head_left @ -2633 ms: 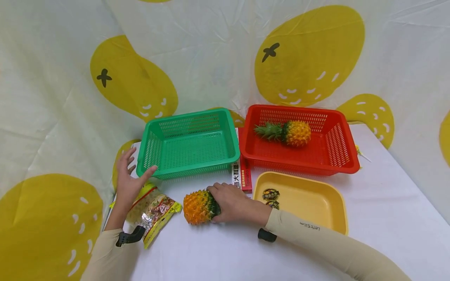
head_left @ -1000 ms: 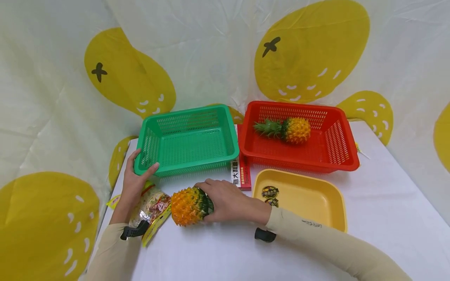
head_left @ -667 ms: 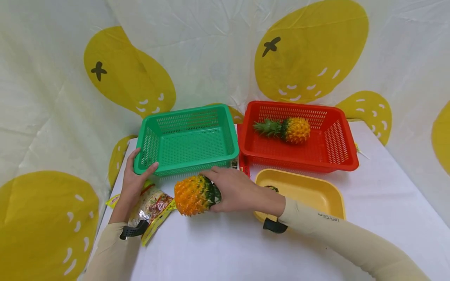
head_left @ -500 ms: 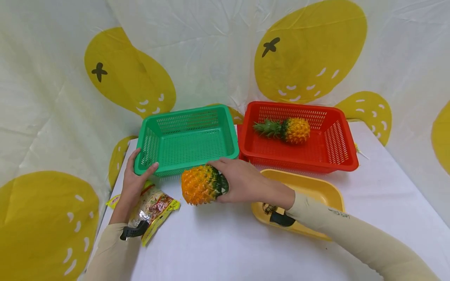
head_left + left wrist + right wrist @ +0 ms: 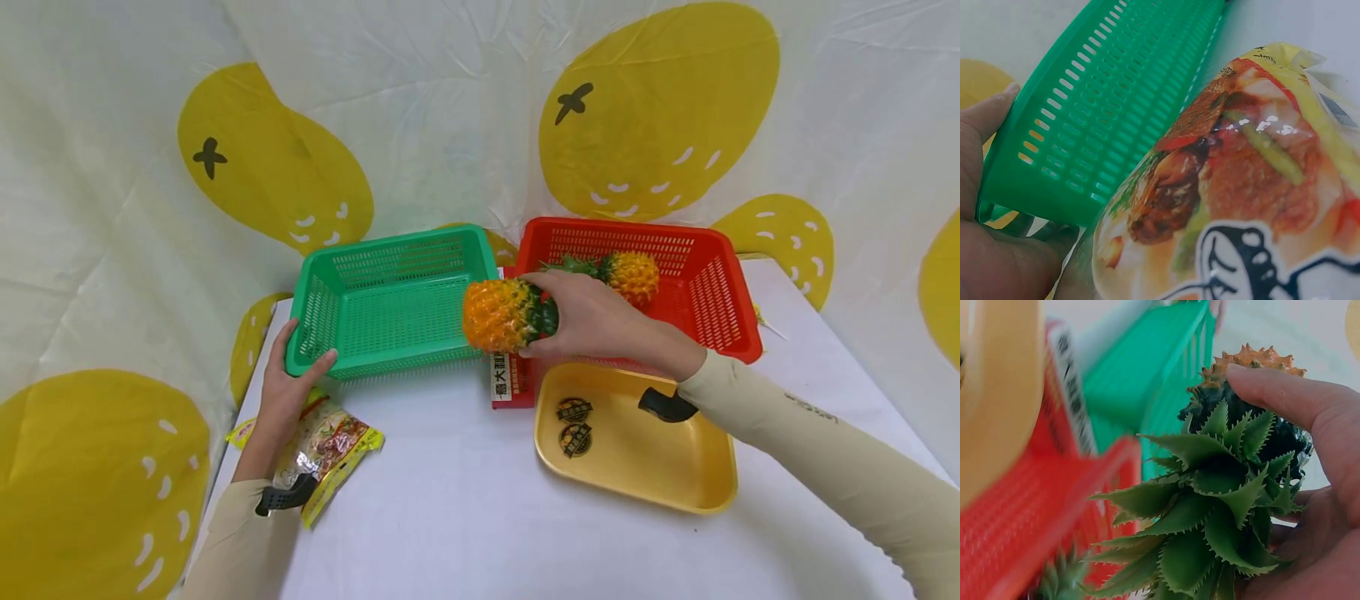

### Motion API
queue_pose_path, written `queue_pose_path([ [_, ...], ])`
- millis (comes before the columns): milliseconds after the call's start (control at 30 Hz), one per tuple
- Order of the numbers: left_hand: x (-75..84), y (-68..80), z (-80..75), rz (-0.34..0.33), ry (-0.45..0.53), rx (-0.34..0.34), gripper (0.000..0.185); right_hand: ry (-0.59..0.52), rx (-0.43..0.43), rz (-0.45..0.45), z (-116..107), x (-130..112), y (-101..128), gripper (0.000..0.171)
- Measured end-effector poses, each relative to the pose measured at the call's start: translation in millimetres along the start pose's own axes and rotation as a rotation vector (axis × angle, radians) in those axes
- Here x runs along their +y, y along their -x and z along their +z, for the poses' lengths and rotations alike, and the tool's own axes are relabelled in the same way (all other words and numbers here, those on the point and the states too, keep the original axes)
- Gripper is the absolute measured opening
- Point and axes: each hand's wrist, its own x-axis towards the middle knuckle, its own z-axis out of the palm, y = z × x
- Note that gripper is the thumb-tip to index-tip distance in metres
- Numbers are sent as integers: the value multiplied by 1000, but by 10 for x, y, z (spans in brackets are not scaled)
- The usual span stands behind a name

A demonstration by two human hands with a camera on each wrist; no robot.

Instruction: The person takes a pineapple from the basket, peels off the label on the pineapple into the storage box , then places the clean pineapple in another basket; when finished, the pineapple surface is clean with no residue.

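My right hand (image 5: 592, 317) grips a pineapple (image 5: 497, 315) near its green crown, its orange body pointing left. The pineapple is above the gap between the two baskets. In the right wrist view, spiky leaves (image 5: 1204, 506) fan out below the thumb. My left hand (image 5: 288, 379) holds the near-left corner of the green basket (image 5: 405, 362), thumb at the rim in the left wrist view. Inside the red basket (image 5: 720, 292) lies a second pineapple (image 5: 633, 277), partly hidden behind my right hand.
A yellow tray (image 5: 637, 467) stands in front of the red basket, under my right forearm. The red and white box (image 5: 513, 383) pokes out between the baskets. A shiny food packet (image 5: 330, 450) lies beside my left wrist. Past the red basket's right side is a small yellow item (image 5: 759, 315).
My left hand has come onto the green basket's corner. My right hand has lifted the pineapple from beside the packet and carried it right and back, toward the red basket.
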Motion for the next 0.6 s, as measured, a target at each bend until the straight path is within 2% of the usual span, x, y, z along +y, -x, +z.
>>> queue_pose_path([
  [267, 15, -14, -19, -6, 5, -8, 97, -43, 9, 62, -267, 390, -79, 81],
  [367, 8, -21, -21, -2, 10, -10, 96, -41, 4, 83, -315, 518, -105, 83],
  [500, 9, -15, -18, 4, 10, -9, 96, -104, -39, 127, -329, 693, -127, 88],
  [600, 26, -2, -15, 7, 3, -6, 96, -110, -66, 164, -313, 822, -146, 93],
])
